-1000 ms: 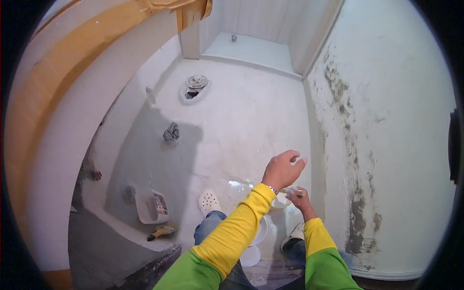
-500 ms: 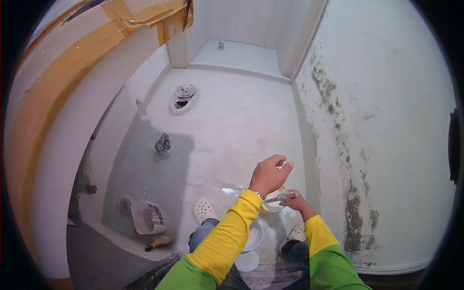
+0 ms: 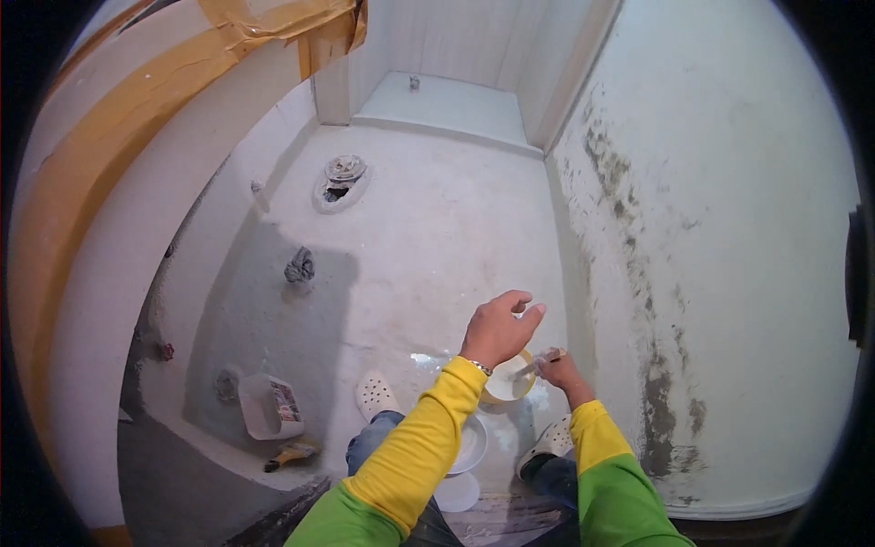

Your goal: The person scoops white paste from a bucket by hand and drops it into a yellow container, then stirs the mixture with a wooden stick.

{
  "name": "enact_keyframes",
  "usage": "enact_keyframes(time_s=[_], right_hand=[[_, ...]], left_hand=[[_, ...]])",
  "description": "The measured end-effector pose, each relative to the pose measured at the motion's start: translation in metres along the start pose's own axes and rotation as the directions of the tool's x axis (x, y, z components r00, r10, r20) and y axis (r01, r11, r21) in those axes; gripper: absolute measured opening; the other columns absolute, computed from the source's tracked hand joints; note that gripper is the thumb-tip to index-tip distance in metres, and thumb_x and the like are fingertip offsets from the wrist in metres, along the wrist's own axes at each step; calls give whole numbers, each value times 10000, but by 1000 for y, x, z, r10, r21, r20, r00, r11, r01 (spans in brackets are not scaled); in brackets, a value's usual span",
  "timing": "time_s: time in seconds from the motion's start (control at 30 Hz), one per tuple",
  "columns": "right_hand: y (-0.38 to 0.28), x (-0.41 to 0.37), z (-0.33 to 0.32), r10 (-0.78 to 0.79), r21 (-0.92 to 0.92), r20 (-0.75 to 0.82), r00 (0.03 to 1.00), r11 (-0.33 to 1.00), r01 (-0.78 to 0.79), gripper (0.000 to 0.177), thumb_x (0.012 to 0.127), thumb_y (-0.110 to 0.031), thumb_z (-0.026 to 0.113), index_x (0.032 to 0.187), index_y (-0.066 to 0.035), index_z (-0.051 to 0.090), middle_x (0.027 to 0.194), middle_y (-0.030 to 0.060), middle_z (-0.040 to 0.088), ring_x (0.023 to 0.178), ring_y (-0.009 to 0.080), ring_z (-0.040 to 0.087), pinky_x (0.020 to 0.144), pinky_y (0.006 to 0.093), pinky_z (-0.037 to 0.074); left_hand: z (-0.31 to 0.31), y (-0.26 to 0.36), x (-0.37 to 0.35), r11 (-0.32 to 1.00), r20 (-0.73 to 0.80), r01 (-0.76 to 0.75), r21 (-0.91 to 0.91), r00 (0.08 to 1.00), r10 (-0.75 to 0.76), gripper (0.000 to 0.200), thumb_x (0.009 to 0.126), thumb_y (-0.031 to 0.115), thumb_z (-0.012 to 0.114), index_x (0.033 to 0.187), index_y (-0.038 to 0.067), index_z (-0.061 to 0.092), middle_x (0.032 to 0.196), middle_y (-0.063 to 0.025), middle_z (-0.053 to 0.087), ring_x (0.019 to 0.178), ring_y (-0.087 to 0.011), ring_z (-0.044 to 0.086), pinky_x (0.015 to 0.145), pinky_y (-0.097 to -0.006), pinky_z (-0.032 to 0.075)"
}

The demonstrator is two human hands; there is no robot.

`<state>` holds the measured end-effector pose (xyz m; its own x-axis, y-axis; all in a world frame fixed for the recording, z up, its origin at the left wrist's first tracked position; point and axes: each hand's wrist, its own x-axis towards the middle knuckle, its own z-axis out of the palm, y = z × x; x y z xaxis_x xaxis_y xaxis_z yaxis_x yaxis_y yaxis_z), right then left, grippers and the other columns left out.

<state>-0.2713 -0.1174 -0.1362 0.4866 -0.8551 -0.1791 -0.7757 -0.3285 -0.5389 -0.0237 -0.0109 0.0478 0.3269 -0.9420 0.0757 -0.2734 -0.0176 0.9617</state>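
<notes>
My right hand is closed on a slim, white-smeared stirring tool, whose kind I cannot tell. The tool's lower end dips into white liquid in a yellow-rimmed bowl. Over the bowl's far left side hovers my left hand, back upward, thumb held apart from the bent fingers and nothing visible in it. A white bucket stands between my feet, partly hidden by my left forearm. Beside it lies a round white lid.
To the left are a clear plastic container and a paintbrush. Farther off, a grey bundle sticks up from the floor, near an open drain hole. A stained wall rises at right; a taped curved edge bounds the left.
The tool in my right hand has swung steeper, its end now inside the bowl's liquid. My left hand stays raised in much the same pose. The view has shifted slightly.
</notes>
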Motion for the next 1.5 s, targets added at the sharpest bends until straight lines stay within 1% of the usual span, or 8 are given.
enact_keyframes(time_s=[0.17,0.43,0.63,0.93,1.0,1.07,1.3,1.5], right_hand=[[-25,-16,24,-47,506,137,989,862,-29,190,860,-140,653,984,1,688,823,90,707,675,204,680,640,345,555],[10,11,31,-60,102,-147,987,992,75,144,814,-126,677,908,-18,696,852,124,718,732,204,696,686,352,547],[-29,-9,-10,-17,267,317,948,961,-72,174,839,-120,661,965,-2,682,873,122,720,748,232,704,695,353,556],[12,-4,29,-87,559,317,944,822,-112,182,851,-154,703,982,-28,690,923,93,708,794,158,664,746,338,558],[53,11,21,-323,-411,399,859,774,482,253,826,-235,680,1039,-100,700,1074,82,702,960,229,659,893,377,510],[65,18,23,97,16,76,992,995,-99,278,813,-252,646,1015,-68,694,942,140,706,837,298,671,785,412,542],[-17,-8,14,-68,626,317,946,765,-155,167,838,-92,633,965,5,683,870,127,709,719,199,694,646,325,555],[4,11,11,13,297,94,996,954,-41,181,836,-26,631,1006,13,681,890,129,707,697,177,684,655,303,561]], left_hand=[[0,1,-1,1000,2,14,-23,1000,-14,407,871,373,663,1091,30,673,1004,-166,703,919,-277,684,826,-356,531],[-1,6,-3,1000,16,16,-25,1000,-16,428,866,382,664,1103,25,673,1015,-164,705,937,-270,679,841,-356,527],[-4,5,-3,999,21,19,-39,1000,-18,430,869,390,661,1106,31,674,1024,-166,705,935,-270,684,843,-351,529],[-3,-3,1,1000,36,12,-29,999,-11,455,853,424,652,1114,52,667,1061,-175,692,996,-325,662,876,-386,514],[-4,-12,5,1000,27,-10,-1,1000,10,459,848,423,654,1111,47,666,1045,-175,692,983,-325,662,870,-386,514],[-10,-2,2,1000,-9,-12,-2,1000,12,467,846,424,653,1116,43,664,1030,-178,692,972,-327,662,865,-389,514],[-8,1,1,999,-6,36,13,999,-36,458,859,415,660,1076,12,681,1012,-176,698,950,-284,669,842,-357,517],[-10,2,4,999,-4,23,31,1000,-23,452,860,403,652,1089,14,681,1028,-175,700,971,-290,669,855,-362,516]])
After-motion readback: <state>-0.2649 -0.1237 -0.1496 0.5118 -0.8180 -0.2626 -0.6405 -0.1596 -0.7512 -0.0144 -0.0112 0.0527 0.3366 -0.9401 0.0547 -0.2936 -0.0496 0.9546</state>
